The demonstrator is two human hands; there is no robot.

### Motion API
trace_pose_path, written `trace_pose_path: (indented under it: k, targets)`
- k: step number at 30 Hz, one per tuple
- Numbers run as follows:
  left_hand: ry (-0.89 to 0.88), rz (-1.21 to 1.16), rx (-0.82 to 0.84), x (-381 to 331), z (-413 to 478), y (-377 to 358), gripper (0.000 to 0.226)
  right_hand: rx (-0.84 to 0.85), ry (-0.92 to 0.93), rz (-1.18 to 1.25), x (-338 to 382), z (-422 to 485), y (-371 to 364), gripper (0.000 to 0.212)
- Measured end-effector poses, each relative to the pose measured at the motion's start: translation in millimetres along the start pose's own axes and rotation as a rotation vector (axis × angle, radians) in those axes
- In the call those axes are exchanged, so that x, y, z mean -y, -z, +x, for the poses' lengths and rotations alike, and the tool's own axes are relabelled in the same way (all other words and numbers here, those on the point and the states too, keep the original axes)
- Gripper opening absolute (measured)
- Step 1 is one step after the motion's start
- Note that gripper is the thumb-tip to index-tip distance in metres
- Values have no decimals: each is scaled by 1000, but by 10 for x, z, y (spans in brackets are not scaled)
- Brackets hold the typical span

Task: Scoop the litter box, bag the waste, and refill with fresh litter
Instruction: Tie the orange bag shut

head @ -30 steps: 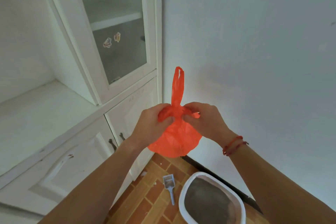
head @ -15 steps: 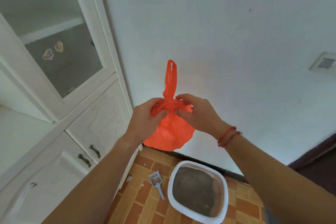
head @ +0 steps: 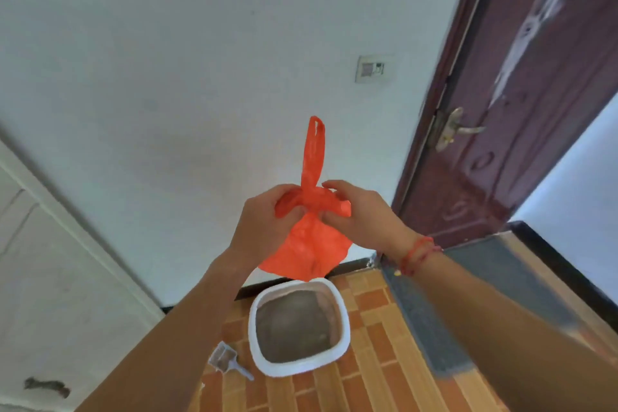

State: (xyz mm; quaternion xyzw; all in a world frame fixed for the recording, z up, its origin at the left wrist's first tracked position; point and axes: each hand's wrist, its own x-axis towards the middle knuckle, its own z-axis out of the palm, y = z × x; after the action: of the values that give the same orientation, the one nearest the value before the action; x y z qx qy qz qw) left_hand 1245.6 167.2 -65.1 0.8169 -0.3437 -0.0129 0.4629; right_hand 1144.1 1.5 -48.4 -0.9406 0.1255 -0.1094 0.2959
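An orange plastic bag (head: 306, 249) hangs in front of me, bulging at the bottom, with one handle loop sticking straight up. My left hand (head: 264, 224) pinches the gathered neck from the left. My right hand (head: 359, 212) pinches it from the right, a red cord around that wrist. Below the bag, a white-rimmed litter box (head: 344, 334) holding grey litter sits on the brick-pattern floor by the wall. A grey slotted scoop (head: 227, 361) lies on the floor just left of the box.
A white cabinet (head: 50, 294) with a dark handle stands at the left. A dark red door (head: 521, 110) with a metal lever handle is at the right, above a grey threshold (head: 431, 321). A wall socket (head: 373, 68) sits on the white wall.
My view has swung to the right: the glass-door cabinet has left the frame and the red door has come in. Both hands still hold the bag's neck the same way.
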Motion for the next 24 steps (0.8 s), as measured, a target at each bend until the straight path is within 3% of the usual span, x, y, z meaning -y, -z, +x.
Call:
trace_pose_path:
  k: [10,24]
  targets:
    - [-256,-162,356,-1117,-250,-1398,27,-270,-362,-141,-917,-1584,888,48]
    - [-543,-354,816,-2914,-1547,-3387,21,-594,-835,-208,-1650,-4312,1834,29]
